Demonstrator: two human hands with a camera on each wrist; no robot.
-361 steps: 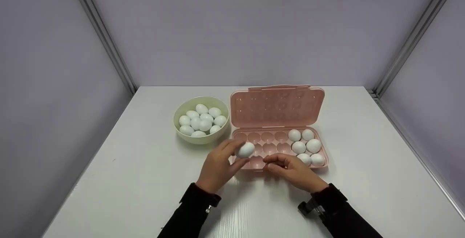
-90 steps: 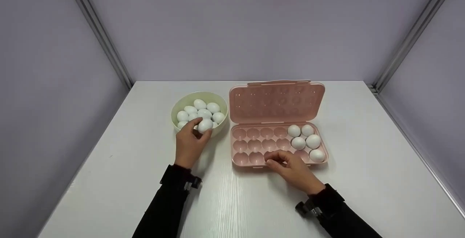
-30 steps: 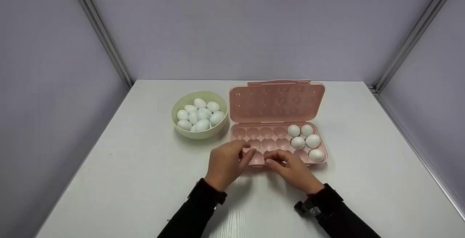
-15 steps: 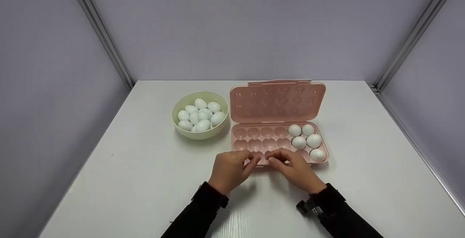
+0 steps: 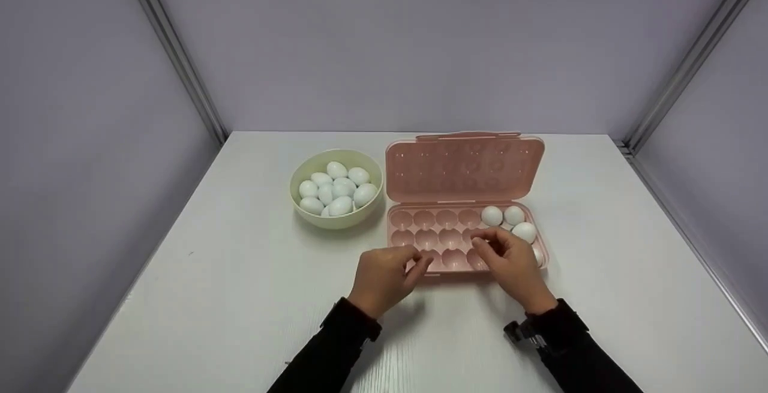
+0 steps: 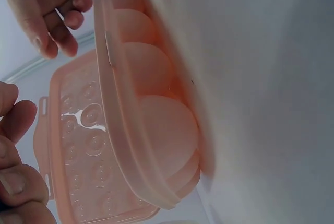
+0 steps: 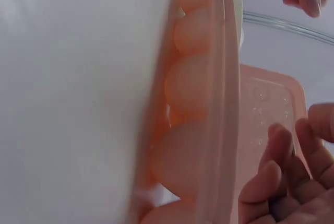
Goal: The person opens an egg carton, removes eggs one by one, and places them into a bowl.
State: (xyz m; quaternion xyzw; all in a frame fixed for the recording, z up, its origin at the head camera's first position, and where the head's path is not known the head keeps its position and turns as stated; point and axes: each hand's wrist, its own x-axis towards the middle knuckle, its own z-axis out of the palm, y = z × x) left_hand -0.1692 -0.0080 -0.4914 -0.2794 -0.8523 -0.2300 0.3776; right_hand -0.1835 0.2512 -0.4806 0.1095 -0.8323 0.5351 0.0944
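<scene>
A pink egg carton (image 5: 449,238) lies on the table with its lid (image 5: 463,171) raised at the back. White eggs, among them one egg (image 5: 524,233), sit in cups at its right end. My left hand (image 5: 385,276) hovers at the front left of the carton, fingers loosely curled, holding nothing. Above the right part of the carton is my right hand (image 5: 515,264), thumb and fingers bent with a gap between them and no egg showing there. It partly hides the front right egg (image 5: 537,256) and the cups beneath it.
To the carton's left stands a pale green bowl (image 5: 297,210) of several white eggs (image 5: 341,206). Behind the white table (image 5: 228,273) and at both sides rise pale walls. Dark straps with small cameras circle both wrists.
The left hand, pinching an egg at the bowl 3 seconds ago, has left it there and come to the carton. Since half a second ago, the right hand has moved right, over the eggs.
</scene>
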